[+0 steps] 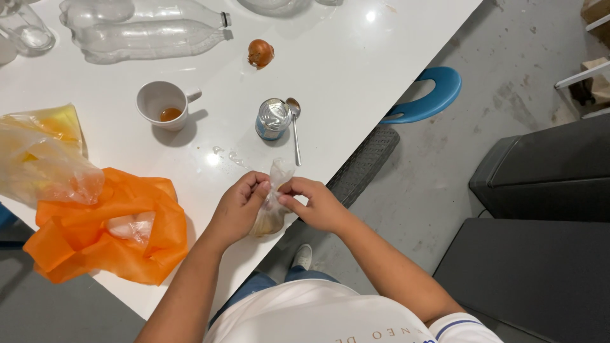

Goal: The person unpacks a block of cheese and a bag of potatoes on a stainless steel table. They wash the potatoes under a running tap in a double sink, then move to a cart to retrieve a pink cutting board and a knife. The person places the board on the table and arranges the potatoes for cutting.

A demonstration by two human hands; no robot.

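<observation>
Both hands pinch the top of a small clear plastic bag (274, 203) with something pale brown inside, held at the near edge of the white table (356, 70). My left hand (240, 204) grips its left side and my right hand (316, 204) grips its right side. Just beyond the bag stand a silver can (273, 119) and a metal spoon (295, 130) lying beside it.
A white mug (163, 104) with a little brown liquid stands to the left. An orange plastic bag (108, 232) and a clear yellowish bag (41, 159) lie at the left edge. Empty clear bottles (146, 28) and an onion (260, 53) sit further back. A blue chair (429, 95) stands at the right.
</observation>
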